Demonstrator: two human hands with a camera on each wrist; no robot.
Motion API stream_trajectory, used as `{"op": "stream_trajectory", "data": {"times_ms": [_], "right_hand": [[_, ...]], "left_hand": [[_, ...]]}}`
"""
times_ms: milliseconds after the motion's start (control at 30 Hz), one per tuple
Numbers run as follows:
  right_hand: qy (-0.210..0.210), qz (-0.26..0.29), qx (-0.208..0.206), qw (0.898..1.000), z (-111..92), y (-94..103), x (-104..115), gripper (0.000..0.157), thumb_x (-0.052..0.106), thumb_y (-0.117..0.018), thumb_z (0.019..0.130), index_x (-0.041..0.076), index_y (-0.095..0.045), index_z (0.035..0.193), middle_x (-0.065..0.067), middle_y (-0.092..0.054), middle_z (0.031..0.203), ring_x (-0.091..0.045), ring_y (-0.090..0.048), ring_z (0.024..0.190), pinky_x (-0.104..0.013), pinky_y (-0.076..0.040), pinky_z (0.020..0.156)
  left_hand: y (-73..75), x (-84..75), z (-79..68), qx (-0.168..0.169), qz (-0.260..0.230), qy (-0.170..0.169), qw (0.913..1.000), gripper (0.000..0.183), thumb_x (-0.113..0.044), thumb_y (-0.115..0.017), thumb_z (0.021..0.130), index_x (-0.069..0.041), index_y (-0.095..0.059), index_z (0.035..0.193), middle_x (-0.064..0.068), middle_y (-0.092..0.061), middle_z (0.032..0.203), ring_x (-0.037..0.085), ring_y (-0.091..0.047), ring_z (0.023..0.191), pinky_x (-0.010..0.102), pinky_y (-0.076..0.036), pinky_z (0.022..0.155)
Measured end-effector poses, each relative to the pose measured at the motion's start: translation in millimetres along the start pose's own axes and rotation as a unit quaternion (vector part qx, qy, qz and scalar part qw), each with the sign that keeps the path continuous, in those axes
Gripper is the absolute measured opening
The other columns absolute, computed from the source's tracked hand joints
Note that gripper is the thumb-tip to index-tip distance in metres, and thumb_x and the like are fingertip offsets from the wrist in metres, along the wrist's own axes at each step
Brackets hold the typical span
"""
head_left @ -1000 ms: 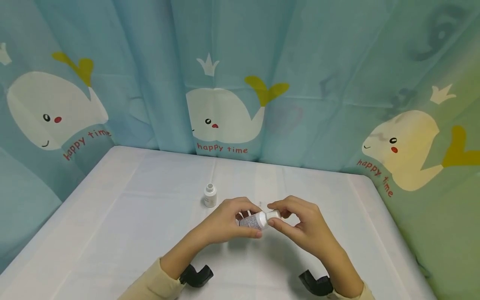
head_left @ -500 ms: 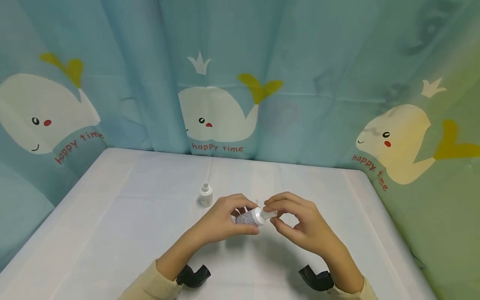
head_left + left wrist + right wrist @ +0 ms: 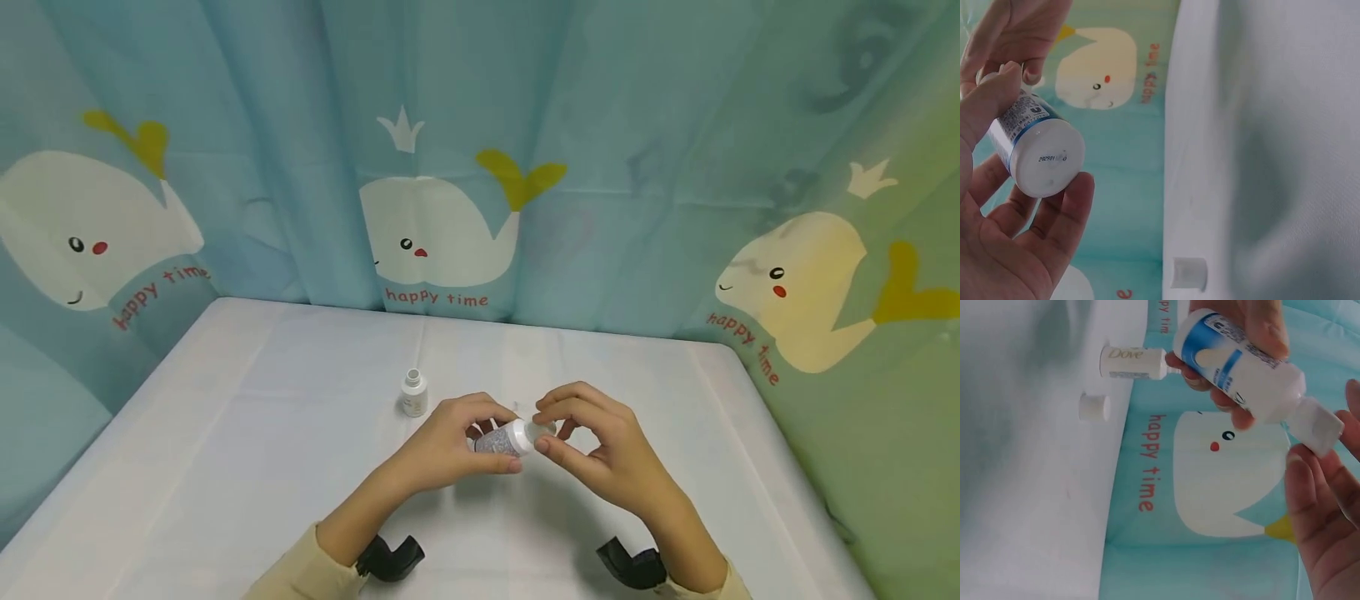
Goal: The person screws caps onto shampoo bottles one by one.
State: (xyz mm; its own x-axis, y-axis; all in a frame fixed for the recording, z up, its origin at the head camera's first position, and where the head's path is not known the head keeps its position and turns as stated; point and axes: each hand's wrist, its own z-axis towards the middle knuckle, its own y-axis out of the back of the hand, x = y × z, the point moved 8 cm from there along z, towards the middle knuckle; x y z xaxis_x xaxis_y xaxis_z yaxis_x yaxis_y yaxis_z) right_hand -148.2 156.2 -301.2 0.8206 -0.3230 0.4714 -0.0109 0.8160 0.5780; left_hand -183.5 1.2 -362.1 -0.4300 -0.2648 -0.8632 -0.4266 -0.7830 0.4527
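Your left hand [image 3: 450, 442], fingers curled, is holding the bottle [image 3: 498, 442] above the worktop [image 3: 262, 433], well in from its far edge. Your right hand [image 3: 609, 446] is bringing its thumb back against the cap [image 3: 1316, 428], fingers nearly closed in a pinch; you're probably regripping to twist it, as it's sitting on the bottle.

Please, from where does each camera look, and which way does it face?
Head: worn on the person's head, facing forward and down over the table to the curtain; left hand, right hand and sleeves show.
Left wrist: on that wrist, facing the held bottle from its base; both hands show, the right one beyond.
Right wrist: on that wrist, facing the bottle's side and cap; both hands show.
Both wrist views share the bottle and the curtain, turned sideways.
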Motion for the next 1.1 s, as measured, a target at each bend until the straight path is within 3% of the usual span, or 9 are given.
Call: {"op": "stream_trajectory", "data": {"times_ms": [133,300,500,600,800,967,1100], "right_hand": [[-0.007,0.002,0.013,1.0,-0.2,-0.6,-1.7,0.038,-0.004,-0.078,0.078,0.012,-0.07,0.111,-0.003,-0.068,0.108,-0.013,-0.065,0.091,-0.02,-0.055,0.068],[-0.024,-0.024,0.008,0.999,0.2,0.2,-5.3,0.041,0.001,-0.08,0.079,0.015,-0.07,0.116,0.002,-0.069,0.106,-0.009,-0.063,0.087,-0.021,-0.055,0.07],[-0.022,-0.009,0.009,1.0,0.3,-1.2,-3.1,0.031,0.003,-0.08,0.081,0.018,-0.07,0.106,0.005,-0.068,0.104,-0.01,-0.063,0.089,-0.021,-0.054,0.068],[-0.018,-0.001,0.017,1.0,0.9,-1.5,-1.9,0.026,0.003,-0.08,0.081,0.018,-0.07,0.101,0.006,-0.067,0.102,-0.009,-0.063,0.089,-0.021,-0.054,0.066],[-0.026,-0.02,0.03,0.999,0.1,-0.9,-4.3,0.034,0.002,-0.077,0.081,0.018,-0.071,0.111,0.007,-0.069,0.107,-0.009,-0.064,0.092,-0.021,-0.053,0.07],[-0.04,-0.035,0.028,0.998,-0.4,0.9,-6.3,0.036,0.007,-0.08,0.081,0.02,-0.071,0.113,0.008,-0.071,0.103,-0.006,-0.063,0.085,-0.022,-0.054,0.071],[-0.037,-0.03,0.018,0.999,0.2,0.6,-4.8,0.038,0.006,-0.081,0.081,0.02,-0.07,0.114,0.005,-0.069,0.109,-0.009,-0.064,0.091,-0.022,-0.054,0.073]], "left_hand": [[2.0,1.0,-0.5,-0.007,0.0,0.004,1.0,0.038,-0.036,-0.086,0.078,-0.026,-0.072,0.111,-0.013,-0.065,0.098,0.009,-0.06,0.087,0.027,-0.055,0.075],[0.8,1.3,0.2,-0.003,-0.003,0.004,1.0,0.037,-0.037,-0.086,0.077,-0.027,-0.072,0.111,-0.013,-0.065,0.096,0.01,-0.06,0.085,0.028,-0.054,0.075],[-6.1,2.0,0.0,0.018,0.01,0.0,0.9998,0.036,-0.04,-0.085,0.078,-0.027,-0.073,0.109,-0.014,-0.065,0.095,0.008,-0.059,0.084,0.028,-0.054,0.075],[-4.5,2.7,0.3,0.012,0.012,-0.001,0.9999,0.037,-0.04,-0.085,0.078,-0.027,-0.073,0.111,-0.014,-0.065,0.096,0.008,-0.06,0.084,0.028,-0.055,0.075],[0.9,4.7,0.7,-0.005,0.011,0.006,0.9999,0.038,-0.039,-0.086,0.077,-0.028,-0.073,0.112,-0.014,-0.066,0.096,0.009,-0.06,0.085,0.028,-0.054,0.074],[-0.1,3.7,0.5,0.005,0.001,0.004,1.0,0.037,-0.038,-0.086,0.078,-0.028,-0.073,0.111,-0.013,-0.066,0.097,0.01,-0.06,0.085,0.027,-0.054,0.074],[-0.1,3.1,0.8,0.004,0.001,0.001,1.0,0.036,-0.037,-0.086,0.078,-0.028,-0.073,0.111,-0.013,-0.065,0.097,0.01,-0.06,0.085,0.027,-0.054,0.074]]}}
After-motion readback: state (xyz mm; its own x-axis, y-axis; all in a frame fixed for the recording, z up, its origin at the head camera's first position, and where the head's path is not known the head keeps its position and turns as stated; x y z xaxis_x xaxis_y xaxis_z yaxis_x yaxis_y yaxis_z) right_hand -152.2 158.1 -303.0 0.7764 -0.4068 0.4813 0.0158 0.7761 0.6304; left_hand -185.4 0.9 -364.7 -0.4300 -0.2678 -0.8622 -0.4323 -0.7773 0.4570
